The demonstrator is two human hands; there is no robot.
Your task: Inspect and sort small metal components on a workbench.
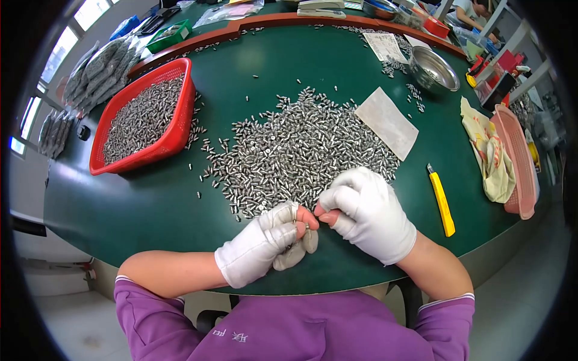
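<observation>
I pinch one small metal pin [307, 227] between my bare fingertips, my left hand [265, 243] closed on it, my right hand [367, 213] pressed together against it just at the near edge of the pin heap [295, 153]. Best I hold it steady and turn it slowly. The red basket [174, 135] sits well left, the yellow cutter [441, 201] right; nothing crowds me on the green worktop [138, 204].
</observation>
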